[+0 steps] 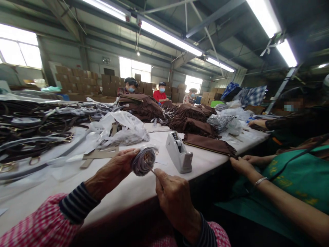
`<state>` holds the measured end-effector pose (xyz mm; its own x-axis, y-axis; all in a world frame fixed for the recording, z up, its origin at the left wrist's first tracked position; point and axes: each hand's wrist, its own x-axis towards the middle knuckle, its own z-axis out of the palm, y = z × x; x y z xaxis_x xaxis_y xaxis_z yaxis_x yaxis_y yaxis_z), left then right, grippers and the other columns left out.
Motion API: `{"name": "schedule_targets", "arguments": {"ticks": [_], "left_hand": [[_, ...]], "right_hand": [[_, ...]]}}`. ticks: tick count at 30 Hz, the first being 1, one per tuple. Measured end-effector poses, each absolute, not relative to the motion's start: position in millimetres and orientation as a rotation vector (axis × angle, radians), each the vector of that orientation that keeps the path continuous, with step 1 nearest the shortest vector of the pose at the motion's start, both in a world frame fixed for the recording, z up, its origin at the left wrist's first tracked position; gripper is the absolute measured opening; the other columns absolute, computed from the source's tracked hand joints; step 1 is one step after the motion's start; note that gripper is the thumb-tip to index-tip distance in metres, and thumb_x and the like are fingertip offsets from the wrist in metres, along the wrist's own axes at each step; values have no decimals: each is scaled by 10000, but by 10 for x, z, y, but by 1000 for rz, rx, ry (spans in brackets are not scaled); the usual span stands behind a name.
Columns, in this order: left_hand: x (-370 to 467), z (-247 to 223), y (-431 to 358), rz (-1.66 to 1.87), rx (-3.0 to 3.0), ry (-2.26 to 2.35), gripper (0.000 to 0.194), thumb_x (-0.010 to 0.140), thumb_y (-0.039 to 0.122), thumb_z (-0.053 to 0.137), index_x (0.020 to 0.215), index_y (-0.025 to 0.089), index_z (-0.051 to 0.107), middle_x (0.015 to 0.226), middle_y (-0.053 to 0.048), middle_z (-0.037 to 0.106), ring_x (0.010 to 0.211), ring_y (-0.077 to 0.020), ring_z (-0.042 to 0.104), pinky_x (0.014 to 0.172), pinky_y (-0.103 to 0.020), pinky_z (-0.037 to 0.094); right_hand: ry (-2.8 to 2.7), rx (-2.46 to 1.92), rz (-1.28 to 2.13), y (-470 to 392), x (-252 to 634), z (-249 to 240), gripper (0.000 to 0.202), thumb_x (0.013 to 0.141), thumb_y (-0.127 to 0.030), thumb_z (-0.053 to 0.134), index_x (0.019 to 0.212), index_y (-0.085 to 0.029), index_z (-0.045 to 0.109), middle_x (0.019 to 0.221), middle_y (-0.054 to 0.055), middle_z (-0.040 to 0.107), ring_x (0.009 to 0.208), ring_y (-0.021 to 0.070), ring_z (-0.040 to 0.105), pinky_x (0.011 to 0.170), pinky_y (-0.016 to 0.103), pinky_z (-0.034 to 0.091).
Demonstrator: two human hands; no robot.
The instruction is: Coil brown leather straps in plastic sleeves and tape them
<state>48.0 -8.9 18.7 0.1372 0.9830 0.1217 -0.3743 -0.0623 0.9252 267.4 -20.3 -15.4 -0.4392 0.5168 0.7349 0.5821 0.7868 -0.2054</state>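
My left hand [115, 168] grips a rolled-up strap [143, 162] by its left side, just above the table. The coil looks grey, like wrapping film, with a gold-coloured metal piece near its middle. Close on its right, my right hand [172, 189] is closed, thumb and finger pinching a thin brown end that reaches to the coil. A grey tape dispenser [179, 156] stands on the table just beyond my right hand. Flat beige strips [99, 154] lie behind my left hand.
Piled straps [38, 127] cover the table's left side. Crumpled clear plastic [125, 127] lies centrally, with stacked brown fringed pieces [190, 118] behind. At right, a co-worker's hands [243, 164] hold a brown zipped piece [209, 144]. Other people sit across the table.
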Motion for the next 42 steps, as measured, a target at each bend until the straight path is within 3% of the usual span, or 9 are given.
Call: {"name": "schedule_targets", "arguments": {"ticks": [3, 9, 16, 22, 29, 32, 37, 42], "left_hand": [[502, 147, -99, 1312, 1060, 781, 238, 937, 346, 738, 989, 118, 785, 961, -91, 754, 836, -187, 639, 741, -257, 536], [554, 126, -142, 1205, 1080, 798, 242, 948, 368, 731, 984, 130, 750, 930, -65, 717, 787, -154, 601, 707, -243, 488], [562, 127, -122, 1238, 1219, 937, 301, 936, 449, 717, 908, 150, 691, 802, -16, 645, 695, -139, 528, 640, -252, 417], [570, 156, -196, 1170, 1375, 1052, 355, 934, 511, 685, 844, 171, 642, 751, 11, 589, 700, -144, 478, 660, -265, 397], [640, 361, -258, 1130, 1454, 1191, 453, 804, 622, 749, 769, 186, 631, 709, 7, 600, 685, -168, 506, 643, -283, 400], [663, 387, -266, 1138, 1453, 1181, 485, 768, 659, 756, 728, 192, 632, 675, 7, 597, 652, -169, 506, 626, -284, 405], [631, 294, -211, 1072, 1485, 1166, 575, 667, 745, 783, 690, 188, 641, 627, 1, 602, 607, -170, 503, 593, -287, 395], [613, 216, -248, 1091, 1397, 1217, 495, 787, 649, 754, 724, 172, 636, 645, 18, 578, 617, -139, 458, 600, -264, 347]], "right_hand": [[-2132, -843, -186, -195, 2616, -224, 280, 1009, -106, 464, 1159, -133, 699, 664, 30, 710, 555, 184, 650, 577, 316, 329], [-2184, -974, 165, -129, 2524, -85, 163, 959, -141, 554, 989, -205, 701, 703, 18, 718, 617, 179, 679, 576, 294, 307], [-1936, -904, 908, -67, 2402, -41, 155, 990, -202, 508, 966, -203, 661, 591, -48, 633, 426, 100, 551, 479, 198, 370], [-1858, -884, 762, -41, 2305, -172, 123, 955, -175, 510, 906, -195, 621, 640, -21, 636, 471, 112, 581, 495, 204, 410], [-1648, -835, 1004, -42, 2206, -215, 23, 932, -199, 529, 946, -215, 537, 645, -30, 640, 448, 117, 568, 425, 190, 423], [-1454, -785, 1210, -25, 2171, -246, 149, 939, -278, 562, 1037, -226, 462, 628, -55, 629, 413, 111, 529, 378, 180, 421], [-1406, -606, 1385, 32, 2216, -311, 242, 906, -315, 626, 983, -240, 409, 595, -78, 603, 416, 99, 511, 379, 169, 438], [-1461, -533, 1503, -43, 2424, -399, 169, 974, -351, 570, 1028, -234, 460, 737, -17, 688, 526, 131, 631, 475, 201, 483]]}}
